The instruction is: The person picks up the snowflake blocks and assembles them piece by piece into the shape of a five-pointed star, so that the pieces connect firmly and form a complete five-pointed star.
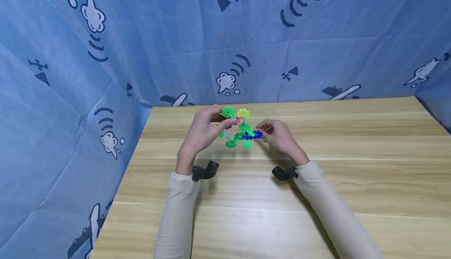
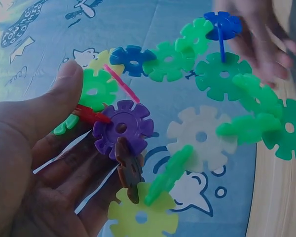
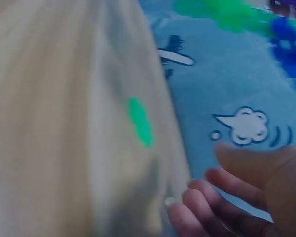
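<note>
My left hand (image 1: 203, 129) grips a ring-like chain of interlocking notched plastic discs (image 2: 123, 129), its thumb and fingers around the green and red discs at one end. Purple, brown, yellow, white, blue and several green discs link on from there in the left wrist view. Beside the chain's dark blue discs (image 1: 257, 134) is my right hand (image 1: 277, 134), its fingers loosely bent with nothing between them in the right wrist view. A separate-looking green disc (image 3: 140, 122) appears edge-on against the tabletop, left of the right fingertips.
Beneath both hands spreads a wood-grain table (image 1: 239, 212). A blue patterned cloth (image 1: 197, 36) hangs behind the table and along its left side. Black wrist mounts (image 1: 206, 171) sit at both sleeve cuffs.
</note>
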Motion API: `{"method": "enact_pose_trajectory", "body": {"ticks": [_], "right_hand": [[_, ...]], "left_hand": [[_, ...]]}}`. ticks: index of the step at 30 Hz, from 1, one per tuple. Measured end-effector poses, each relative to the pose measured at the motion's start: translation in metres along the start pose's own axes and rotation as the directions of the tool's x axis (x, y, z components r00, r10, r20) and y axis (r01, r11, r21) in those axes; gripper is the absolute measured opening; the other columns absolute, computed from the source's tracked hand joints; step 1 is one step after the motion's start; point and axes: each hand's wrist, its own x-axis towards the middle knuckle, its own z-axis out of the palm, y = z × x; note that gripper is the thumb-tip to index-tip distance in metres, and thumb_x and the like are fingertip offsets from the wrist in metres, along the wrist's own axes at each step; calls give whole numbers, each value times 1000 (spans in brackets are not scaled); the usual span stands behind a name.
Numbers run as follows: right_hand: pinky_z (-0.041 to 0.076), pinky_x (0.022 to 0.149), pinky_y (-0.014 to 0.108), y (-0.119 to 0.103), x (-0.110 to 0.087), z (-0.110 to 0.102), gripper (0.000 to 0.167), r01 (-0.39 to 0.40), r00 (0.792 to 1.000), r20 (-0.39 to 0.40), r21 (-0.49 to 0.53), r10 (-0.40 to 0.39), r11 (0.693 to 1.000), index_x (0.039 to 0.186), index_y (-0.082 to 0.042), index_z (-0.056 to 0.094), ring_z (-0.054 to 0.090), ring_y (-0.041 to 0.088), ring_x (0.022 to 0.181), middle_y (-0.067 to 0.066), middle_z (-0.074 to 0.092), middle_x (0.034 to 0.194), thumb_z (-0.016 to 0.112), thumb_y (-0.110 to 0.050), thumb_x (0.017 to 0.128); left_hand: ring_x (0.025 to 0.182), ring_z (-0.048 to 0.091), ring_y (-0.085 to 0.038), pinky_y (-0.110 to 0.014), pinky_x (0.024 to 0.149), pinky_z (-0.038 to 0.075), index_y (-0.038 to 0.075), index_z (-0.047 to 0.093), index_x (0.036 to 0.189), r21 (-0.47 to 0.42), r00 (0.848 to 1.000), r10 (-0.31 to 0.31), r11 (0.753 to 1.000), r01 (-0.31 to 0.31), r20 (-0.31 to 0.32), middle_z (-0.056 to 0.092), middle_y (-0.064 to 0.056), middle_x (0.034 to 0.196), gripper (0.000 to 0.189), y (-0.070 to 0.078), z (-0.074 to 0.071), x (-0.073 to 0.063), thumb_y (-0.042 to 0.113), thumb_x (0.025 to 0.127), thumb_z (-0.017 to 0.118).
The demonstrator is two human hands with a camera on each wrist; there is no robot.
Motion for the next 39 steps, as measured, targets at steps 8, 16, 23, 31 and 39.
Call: {"method": "enact_pose_trajectory", "body": {"ticks": [8,16,23,31,39], "right_hand": [[40,64,27,3,-2,22,32,101,994,50,-117,-96,988,98,-3,72,51,18,73,9,63,83,89,-25,84],[51,74,32,5,-5,19,34,79,995,73,-98,-72,992,105,2,74,63,26,89,21,74,109,90,-17,83],[45,73,28,3,-5,12,29,9,990,140,-49,-2,999,102,-4,68,55,20,82,11,68,93,89,-13,83],[52,67,24,1,-5,-10,14,1,989,150,-14,1,1000,102,3,75,66,23,81,18,74,93,69,7,90],[58,64,26,-27,-8,-41,24,36,998,-45,95,-32,995,96,-4,75,73,18,70,13,76,87,78,-29,96]], "left_hand": [[94,76,-14,-35,93,62,13,70,102,-37,999,26,999,-25,22,72,-2,99,13,2,3,4,26,100,72],[96,76,-15,-36,94,62,12,69,102,-31,999,18,999,-17,44,71,-3,100,13,3,3,3,25,100,72],[98,76,-17,-37,95,61,12,68,99,-15,998,12,1000,-12,55,69,-5,99,13,2,3,1,24,100,72],[93,75,-16,-36,87,60,11,67,95,-22,998,34,999,-33,52,70,-6,97,13,1,2,1,22,100,72],[92,74,-13,-39,87,61,14,71,97,-60,992,35,998,-28,125,71,0,96,9,0,2,0,22,99,73]]}}
